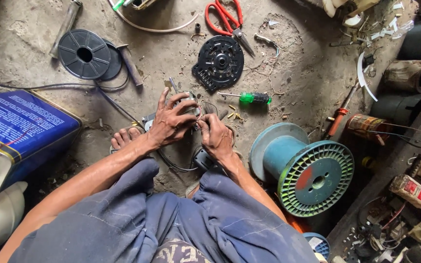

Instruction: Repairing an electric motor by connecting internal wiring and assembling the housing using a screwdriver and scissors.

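Grey metal motor part (187, 100) under left hand (170, 122), fingers spread; right hand (216, 136) fingers pinched on thin wire (201, 113).

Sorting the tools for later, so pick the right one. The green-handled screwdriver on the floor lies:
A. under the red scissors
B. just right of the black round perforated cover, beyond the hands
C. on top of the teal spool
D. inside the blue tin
B: the green-handled screwdriver lies flat on the dirt floor just right of the black round cover, beyond both hands, apart from the teal spool.
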